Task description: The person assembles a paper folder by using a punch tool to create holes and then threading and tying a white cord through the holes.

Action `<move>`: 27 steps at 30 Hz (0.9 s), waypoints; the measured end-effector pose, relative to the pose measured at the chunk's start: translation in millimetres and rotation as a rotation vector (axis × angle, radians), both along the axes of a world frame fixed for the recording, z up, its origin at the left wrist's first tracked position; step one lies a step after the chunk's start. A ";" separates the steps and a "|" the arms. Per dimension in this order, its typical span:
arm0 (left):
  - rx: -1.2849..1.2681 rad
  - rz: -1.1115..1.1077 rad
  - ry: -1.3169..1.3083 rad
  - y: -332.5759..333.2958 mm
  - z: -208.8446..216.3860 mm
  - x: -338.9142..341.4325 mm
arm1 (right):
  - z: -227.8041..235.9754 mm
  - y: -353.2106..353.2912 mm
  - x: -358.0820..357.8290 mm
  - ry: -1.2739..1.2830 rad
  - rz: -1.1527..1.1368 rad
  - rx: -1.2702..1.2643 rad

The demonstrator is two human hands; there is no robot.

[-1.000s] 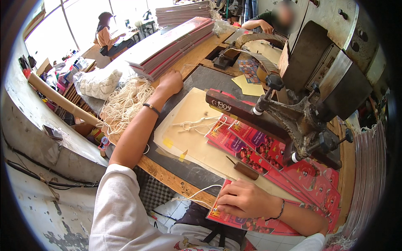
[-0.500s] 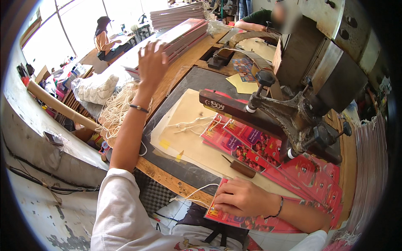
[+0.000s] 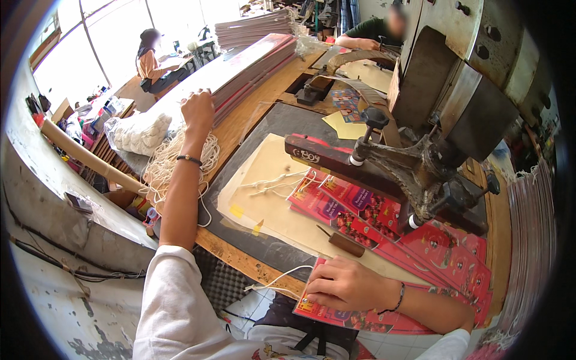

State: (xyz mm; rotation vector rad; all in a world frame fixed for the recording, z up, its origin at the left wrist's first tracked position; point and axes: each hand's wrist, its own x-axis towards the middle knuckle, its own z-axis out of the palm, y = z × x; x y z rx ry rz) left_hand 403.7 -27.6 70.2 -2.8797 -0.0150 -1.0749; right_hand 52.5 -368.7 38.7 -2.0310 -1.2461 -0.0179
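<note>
My left hand is closed, its knuckles up, at the near end of a tall stack of long printed cards. Whatever its fingers may hold is hidden. Just below it lies a tangled heap of cream cord. By the table's front edge my right hand is closed on a long red printed card, with a white string at its left end. Beyond that hand lies an awl with a wooden handle. Further red printed cards, some with strings, are fanned under the press arm.
A heavy metal press overhangs the table's right side. Beige board covers part of the dark mat. Bundled cord is bagged at left. One person sits across the table, another by the window. Hanging stacked cards stand at right.
My left hand, open and raised over the stack before, has come down toward me and to the left, and its fingers have curled closed. My right hand stays on the red card.
</note>
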 end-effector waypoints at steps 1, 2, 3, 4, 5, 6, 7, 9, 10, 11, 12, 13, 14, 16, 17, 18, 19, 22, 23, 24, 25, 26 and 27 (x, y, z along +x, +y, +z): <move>-0.003 0.002 -0.005 -1.8 1.6 -0.5 | 0.1 0.1 0.0 -0.001 0.002 -0.004; -0.006 0.004 -0.010 -2.9 2.8 -1.7 | 1.4 0.6 -0.4 0.013 0.000 -0.008; -0.025 0.004 -0.008 -2.8 3.9 -3.7 | 3.6 1.1 -1.0 0.028 -0.002 -0.012; -0.043 0.001 -0.005 -2.6 5.1 -4.6 | 4.9 1.7 -1.6 0.042 -0.006 -0.014; -0.060 -0.002 -0.003 -3.1 5.8 -5.6 | 4.8 1.9 -1.7 0.039 -0.008 -0.015; -0.074 0.001 0.001 -4.1 6.2 -5.0 | 4.3 1.8 -1.6 0.036 -0.009 -0.016; -0.088 0.007 0.003 -5.0 7.8 -3.7 | 4.3 1.7 -1.3 0.031 -0.010 -0.017; -0.096 0.008 0.005 -6.2 9.2 -2.9 | 3.4 1.9 -0.9 0.027 -0.011 -0.016; -0.090 0.002 0.005 -8.9 10.7 -4.4 | 3.2 1.5 -1.5 0.025 -0.015 -0.016; -0.084 -0.006 0.004 -11.5 12.3 -5.6 | 3.8 1.1 -2.0 0.024 -0.016 -0.017; -0.037 -0.021 -0.052 -11.7 11.3 -3.3 | 4.9 0.7 -2.1 0.022 -0.017 -0.017; 0.014 -0.035 -0.096 -9.2 6.0 -2.5 | 4.3 1.3 -3.9 0.031 -0.016 -0.014; 0.065 -0.049 -0.142 -6.6 2.3 -0.9 | 4.3 1.4 -3.7 0.029 -0.011 -0.017; 0.040 -0.042 -0.097 -3.5 2.0 1.9 | 4.0 1.4 -0.5 0.036 -0.005 -0.020; 0.027 -0.040 -0.068 -4.6 2.1 0.5 | 3.7 1.7 -1.6 0.036 -0.015 -0.023; 0.018 -0.043 -0.076 -6.4 1.5 -1.4 | 3.9 1.6 -0.7 0.033 -0.016 -0.023; 0.035 -0.042 -0.091 -9.4 -2.4 -0.8 | 3.1 0.7 -0.8 0.042 -0.018 -0.024; 0.072 -0.022 -0.130 -8.3 -11.5 7.6 | 0.8 0.8 -0.8 0.035 -0.027 -0.036; 0.075 -0.028 -0.144 -6.5 -12.5 10.0 | 3.5 1.7 -2.0 0.018 -0.038 -0.043; 0.061 -0.039 -0.142 -4.8 -15.3 11.5 | 3.7 2.4 -3.9 0.001 -0.048 -0.050; 0.057 -0.029 -0.141 -7.2 -13.6 13.4 | 1.2 2.4 -5.4 -0.075 -0.042 -0.081; 0.053 -0.018 -0.139 -8.8 -13.4 14.3 | 0.0 2.7 -7.9 -0.128 -0.018 -0.087; 0.031 -0.016 -0.095 -10.5 -15.5 13.9 | -0.3 3.3 -10.5 -0.180 0.008 -0.092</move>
